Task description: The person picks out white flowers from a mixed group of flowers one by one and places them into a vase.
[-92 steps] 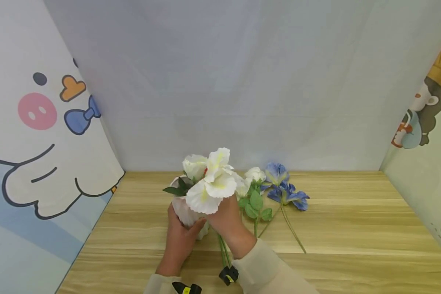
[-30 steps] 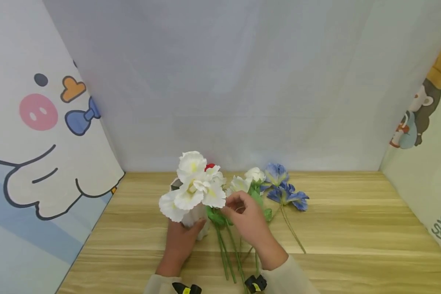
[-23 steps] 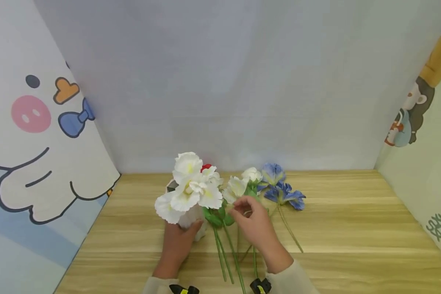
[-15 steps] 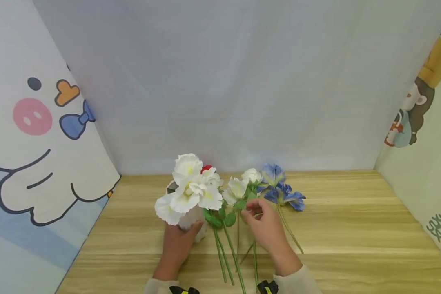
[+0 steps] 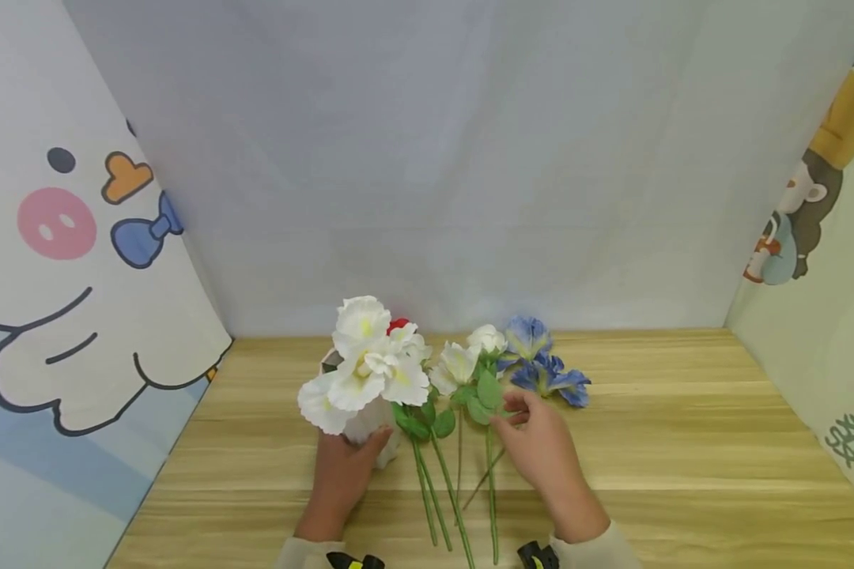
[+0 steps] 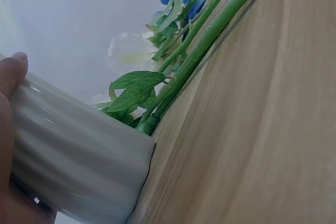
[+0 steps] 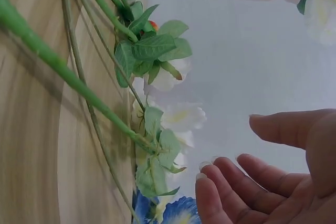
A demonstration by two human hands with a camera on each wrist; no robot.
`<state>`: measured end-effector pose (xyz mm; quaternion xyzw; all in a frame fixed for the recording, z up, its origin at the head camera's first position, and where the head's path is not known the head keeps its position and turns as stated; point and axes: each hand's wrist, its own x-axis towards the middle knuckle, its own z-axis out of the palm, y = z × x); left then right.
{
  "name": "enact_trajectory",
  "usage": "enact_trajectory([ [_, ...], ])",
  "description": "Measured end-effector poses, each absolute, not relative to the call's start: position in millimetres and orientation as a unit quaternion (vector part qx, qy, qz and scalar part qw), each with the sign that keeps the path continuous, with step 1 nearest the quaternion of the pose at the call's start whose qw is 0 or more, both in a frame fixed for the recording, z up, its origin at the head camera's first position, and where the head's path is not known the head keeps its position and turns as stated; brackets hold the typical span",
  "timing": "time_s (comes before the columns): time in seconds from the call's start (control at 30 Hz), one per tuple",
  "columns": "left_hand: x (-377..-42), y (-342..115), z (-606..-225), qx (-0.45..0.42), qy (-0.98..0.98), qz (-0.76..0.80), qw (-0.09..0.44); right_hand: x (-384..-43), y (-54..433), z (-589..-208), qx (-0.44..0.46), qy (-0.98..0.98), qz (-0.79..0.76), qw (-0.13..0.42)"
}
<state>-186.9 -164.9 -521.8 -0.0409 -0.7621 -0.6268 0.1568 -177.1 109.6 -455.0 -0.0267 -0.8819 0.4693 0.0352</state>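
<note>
My left hand (image 5: 345,470) grips a white ribbed vase (image 6: 84,150), its thumb lying along the side. A large white iris with a yellow-tinged centre (image 5: 370,371) stands in the vase and hides most of its mouth. My right hand (image 5: 544,446) hovers beside the green leaves (image 5: 489,391) of a white rose (image 5: 487,338) lying on the table. In the right wrist view, the thumb and loosely bent fingers (image 7: 262,179) of that hand are apart, with nothing between them.
Blue irises (image 5: 544,375) lie at the back right, partly behind my right hand. Another white flower (image 5: 455,366) and several green stems (image 5: 441,482) lie on the wooden table (image 5: 683,458) right of the vase. A red bloom (image 5: 398,324) shows behind the white iris.
My right hand has left the white iris at the vase and moved right to the rose leaves. The iris now hangs further left over the vase. My left hand has kept its grip.
</note>
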Motion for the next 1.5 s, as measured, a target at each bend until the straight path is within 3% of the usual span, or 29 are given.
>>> enact_trajectory([
  [0.97,-185,-165,-522,-0.036,-0.763,-0.631,0.139,-194,113,-501,-0.03,-0.884,0.46,-0.083],
  [1.5,-186,-166,-523,-0.035,-0.771,-0.62,0.139,-199,109,-509,-0.06,-0.831,0.545,-0.09],
])
